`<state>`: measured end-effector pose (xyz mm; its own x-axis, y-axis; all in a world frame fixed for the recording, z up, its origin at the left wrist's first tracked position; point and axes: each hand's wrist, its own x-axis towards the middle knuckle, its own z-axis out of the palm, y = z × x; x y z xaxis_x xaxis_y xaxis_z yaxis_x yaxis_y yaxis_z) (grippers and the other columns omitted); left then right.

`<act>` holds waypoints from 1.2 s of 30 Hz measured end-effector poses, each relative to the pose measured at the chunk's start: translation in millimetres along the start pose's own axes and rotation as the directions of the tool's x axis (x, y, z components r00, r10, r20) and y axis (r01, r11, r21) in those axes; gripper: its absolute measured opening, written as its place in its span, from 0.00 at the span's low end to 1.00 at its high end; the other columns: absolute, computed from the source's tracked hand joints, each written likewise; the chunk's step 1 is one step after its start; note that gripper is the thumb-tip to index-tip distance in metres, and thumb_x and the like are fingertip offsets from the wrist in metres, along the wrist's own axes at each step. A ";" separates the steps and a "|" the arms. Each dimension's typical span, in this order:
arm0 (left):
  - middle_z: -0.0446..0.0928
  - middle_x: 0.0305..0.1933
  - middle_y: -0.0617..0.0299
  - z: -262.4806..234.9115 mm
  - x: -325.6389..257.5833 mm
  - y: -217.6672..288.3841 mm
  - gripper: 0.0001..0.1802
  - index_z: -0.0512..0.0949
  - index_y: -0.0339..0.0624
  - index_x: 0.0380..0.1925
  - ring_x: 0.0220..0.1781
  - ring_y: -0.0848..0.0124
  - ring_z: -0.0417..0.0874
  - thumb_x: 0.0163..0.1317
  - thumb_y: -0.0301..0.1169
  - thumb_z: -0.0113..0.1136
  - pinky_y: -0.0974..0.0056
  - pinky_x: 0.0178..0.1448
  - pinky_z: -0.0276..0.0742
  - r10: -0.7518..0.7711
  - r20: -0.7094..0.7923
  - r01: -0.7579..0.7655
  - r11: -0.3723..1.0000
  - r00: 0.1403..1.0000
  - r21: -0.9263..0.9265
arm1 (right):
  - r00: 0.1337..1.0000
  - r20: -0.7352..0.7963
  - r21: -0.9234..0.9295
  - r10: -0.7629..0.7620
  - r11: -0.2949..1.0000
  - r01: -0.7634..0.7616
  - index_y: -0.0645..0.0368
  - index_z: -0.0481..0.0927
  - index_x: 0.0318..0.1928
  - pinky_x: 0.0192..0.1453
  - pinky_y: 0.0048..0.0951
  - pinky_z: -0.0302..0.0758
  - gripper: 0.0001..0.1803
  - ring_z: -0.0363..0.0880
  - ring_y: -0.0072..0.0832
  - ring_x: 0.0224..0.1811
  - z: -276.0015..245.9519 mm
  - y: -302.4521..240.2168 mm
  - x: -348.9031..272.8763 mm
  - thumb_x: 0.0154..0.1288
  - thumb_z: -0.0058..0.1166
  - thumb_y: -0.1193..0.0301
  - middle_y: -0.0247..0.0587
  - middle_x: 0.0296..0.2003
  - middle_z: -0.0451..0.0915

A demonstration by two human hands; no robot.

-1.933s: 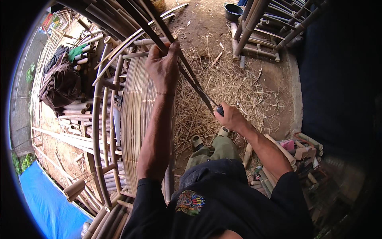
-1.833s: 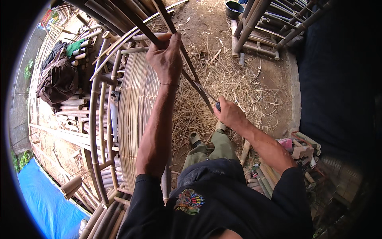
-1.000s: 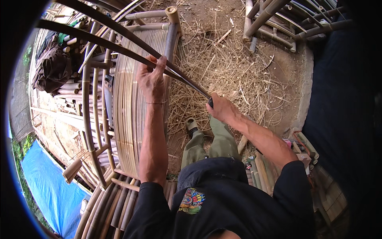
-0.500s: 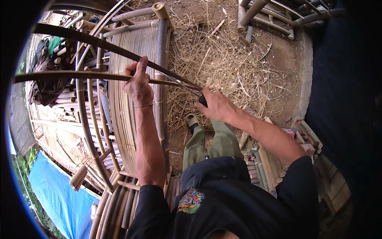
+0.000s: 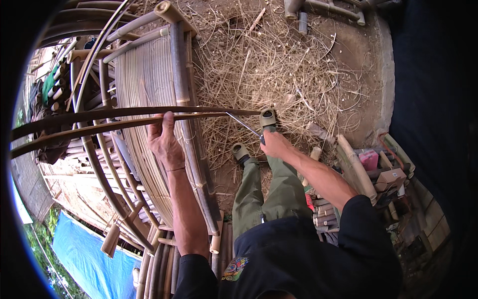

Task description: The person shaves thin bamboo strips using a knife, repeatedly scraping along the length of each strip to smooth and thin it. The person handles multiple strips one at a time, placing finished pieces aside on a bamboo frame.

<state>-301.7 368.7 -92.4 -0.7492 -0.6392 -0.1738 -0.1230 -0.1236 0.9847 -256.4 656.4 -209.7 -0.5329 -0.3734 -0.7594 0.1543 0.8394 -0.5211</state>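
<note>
Two long dark bamboo strips run side by side across the view, an upper strip (image 5: 99, 114) and a lower strip (image 5: 79, 131). They come close together toward their right ends; whether they are joined there I cannot tell. My left hand (image 5: 167, 148) grips the lower strip, thumb up, above a slatted bamboo bench (image 5: 149, 74). A knife (image 5: 244, 123) is in my right hand (image 5: 277, 145), closed round its dark handle. Its thin blade slants up and left, with the tip at or close to the lower strip's right end.
Bamboo shavings (image 5: 279, 74) litter the dirt floor around my shoes (image 5: 268, 117). Stacked bamboo poles (image 5: 94, 142) lie beyond the bench, with a blue tarp (image 5: 92, 251) at lower left. To the right are bamboo pieces (image 5: 356, 167) and a cardboard box (image 5: 391, 179).
The strips have swung from slanting to nearly level. My right hand has moved lower, and the knife blade now shows clear of the strips' right ends. The view has shifted too.
</note>
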 end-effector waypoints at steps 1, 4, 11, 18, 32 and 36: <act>0.81 0.37 0.62 1.9 1.4 -1.8 0.07 0.80 0.39 0.39 0.42 0.73 0.82 0.62 0.27 0.65 0.70 0.51 0.79 -0.009 0.014 0.008 1.000 1.000 0.005 | 1.000 0.005 -0.004 -0.008 1.000 0.008 0.69 0.73 0.40 0.41 0.48 0.76 0.19 0.81 0.57 0.36 -4.1 -2.0 0.1 0.59 0.56 0.62 0.65 0.30 0.80; 0.79 0.30 0.63 10.0 11.2 -8.6 0.06 0.79 0.39 0.36 0.32 0.75 0.80 0.62 0.28 0.66 0.71 0.41 0.78 0.061 0.026 -0.062 0.997 0.998 0.051 | 0.999 0.040 0.089 -0.003 0.996 -0.001 0.69 0.73 0.36 0.43 0.50 0.75 0.17 0.81 0.57 0.38 -1.1 4.3 6.7 0.58 0.54 0.64 0.64 0.33 0.80; 0.71 0.22 0.68 26.8 25.7 -26.0 0.07 0.74 0.44 0.32 0.21 0.83 0.66 0.62 0.27 0.64 0.78 0.22 0.59 0.093 0.002 -0.092 0.995 0.996 -0.048 | 0.988 0.015 0.193 -0.155 0.970 0.149 0.65 0.70 0.37 0.33 0.44 0.74 0.19 0.79 0.45 0.28 -9.3 1.2 15.5 0.64 0.54 0.58 0.53 0.27 0.78; 0.68 0.19 0.69 33.1 26.4 -26.3 0.08 0.74 0.44 0.32 0.18 0.83 0.61 0.61 0.27 0.65 0.77 0.19 0.54 0.140 -0.032 -0.141 0.989 0.990 -0.043 | 0.974 0.173 0.068 0.148 0.985 -0.161 0.65 0.72 0.37 0.23 0.39 0.74 0.16 0.75 0.32 0.20 69.9 108.7 142.0 0.69 0.47 0.62 0.43 0.22 0.75; 0.59 0.18 0.71 9.5 20.8 -23.5 0.06 0.74 0.42 0.38 0.16 0.84 0.53 0.66 0.29 0.60 0.78 0.16 0.46 0.088 -0.103 -0.090 0.996 0.991 -0.011 | 0.980 -0.086 -0.499 -0.178 0.860 0.112 0.65 0.73 0.40 0.26 0.36 0.80 0.09 0.84 0.38 0.27 51.6 115.1 160.5 0.65 0.46 0.71 0.49 0.29 0.80; 0.69 0.23 0.67 -35.2 -10.0 27.7 0.14 0.75 0.35 0.47 0.16 0.85 0.53 0.65 0.30 0.60 0.78 0.16 0.46 0.133 -0.165 -0.145 0.987 0.977 -0.065 | 0.997 0.054 0.013 -0.060 0.998 0.059 0.63 0.72 0.40 0.23 0.39 0.75 0.15 0.77 0.33 0.21 40.5 55.3 87.6 0.67 0.51 0.62 0.47 0.25 0.79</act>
<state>-274.7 344.9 -63.9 -0.6414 -0.7661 -0.0411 0.0300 -0.0786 0.9965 -260.9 654.1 -320.8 -0.4958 -0.4438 -0.7465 0.1335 0.8104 -0.5705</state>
